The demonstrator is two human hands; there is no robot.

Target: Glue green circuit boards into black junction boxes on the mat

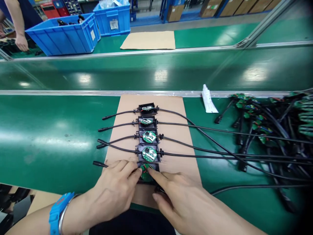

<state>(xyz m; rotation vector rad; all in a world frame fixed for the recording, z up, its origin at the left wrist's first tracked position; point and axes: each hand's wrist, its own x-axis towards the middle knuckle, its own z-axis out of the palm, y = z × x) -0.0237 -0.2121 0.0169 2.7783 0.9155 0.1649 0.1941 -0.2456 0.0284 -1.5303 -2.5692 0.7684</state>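
Probably light, stiff and fragile: green circuit board [146, 177] in nearest black housing [155, 167], on cardboard [181, 168] — best taken by its rim. Touching it, fingers of left hand [119, 184] and right hand [181, 194] — gripping or merely pressing, impossible to tell.

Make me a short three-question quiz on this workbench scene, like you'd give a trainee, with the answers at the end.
1. True or false: the white tube lies to the right of the black housings.

2. How many black housings sit in the column on the cardboard sheet?

3. Which thing do the left hand and the right hand both touch?
A) The white tube
B) The green circuit board in the nearest housing
C) A blue bin

Key:
1. True
2. Five
3. B
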